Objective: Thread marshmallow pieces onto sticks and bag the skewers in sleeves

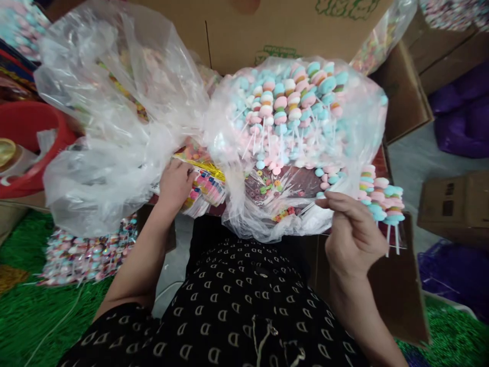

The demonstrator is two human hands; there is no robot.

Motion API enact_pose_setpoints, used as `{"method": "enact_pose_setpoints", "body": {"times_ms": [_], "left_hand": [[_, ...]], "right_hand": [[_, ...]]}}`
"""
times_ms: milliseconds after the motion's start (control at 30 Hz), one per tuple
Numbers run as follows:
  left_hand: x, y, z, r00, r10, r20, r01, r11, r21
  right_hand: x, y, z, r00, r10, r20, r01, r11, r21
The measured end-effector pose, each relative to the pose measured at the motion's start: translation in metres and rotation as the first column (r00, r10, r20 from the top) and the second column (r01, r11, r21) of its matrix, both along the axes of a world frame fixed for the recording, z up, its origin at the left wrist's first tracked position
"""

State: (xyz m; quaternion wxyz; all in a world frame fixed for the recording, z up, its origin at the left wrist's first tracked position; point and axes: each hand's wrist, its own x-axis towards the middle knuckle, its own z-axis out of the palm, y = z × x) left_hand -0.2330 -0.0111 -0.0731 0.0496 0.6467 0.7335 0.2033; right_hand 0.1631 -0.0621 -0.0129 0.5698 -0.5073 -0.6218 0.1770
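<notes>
Over an open cardboard carton (267,35), light, soft candy skewers (286,107) fill a slippery plastic bag (114,168), best held by their stiff sticks; the right hand (353,237) pinches some narrowly, the left hand (175,186) rests on packets (204,188), its grip unclear.

Bag of candy skewers (286,112) dead ahead, second plastic bag (114,127) touching its left side. Candy packets (202,186) lie under my left hand (175,186), below both bags. Skewer bunch (380,199) just right of my right hand (353,234). Cardboard box (275,35) behind. Plastic bucket (32,142) far left; skewer pile (87,255) on tinsel mat (34,311) lower left. Carton (454,209) on floor (414,158) right.
</notes>
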Motion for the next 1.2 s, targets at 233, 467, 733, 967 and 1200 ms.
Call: {"method": "enact_pose_setpoints", "body": {"times_ms": [233,467,733,967,1200], "left_hand": [[0.003,0.008,-0.008,0.999,0.015,0.041,-0.019,0.995,0.098],[0.007,0.011,0.002,0.987,0.11,0.116,-0.121,0.988,0.096],[0.068,-0.022,0.041,0.877,-0.089,0.473,-0.057,0.957,0.285],[0.133,-0.024,0.049,0.743,-0.406,0.532,0.237,0.903,0.358],[0.134,-0.009,0.053,0.423,-0.402,0.812,0.608,0.791,0.074]], "right_hand": [[-0.028,0.003,-0.006,0.958,0.278,0.075,-0.282,0.958,0.056],[-0.039,0.006,-0.005,0.923,0.379,0.07,-0.383,0.923,0.049],[-0.079,0.023,-0.009,0.821,0.428,-0.377,-0.561,0.728,-0.395],[-0.094,0.038,-0.018,0.834,0.256,-0.489,-0.496,0.734,-0.463],[-0.055,0.04,-0.009,0.877,0.288,-0.385,-0.45,0.773,-0.448]]}}
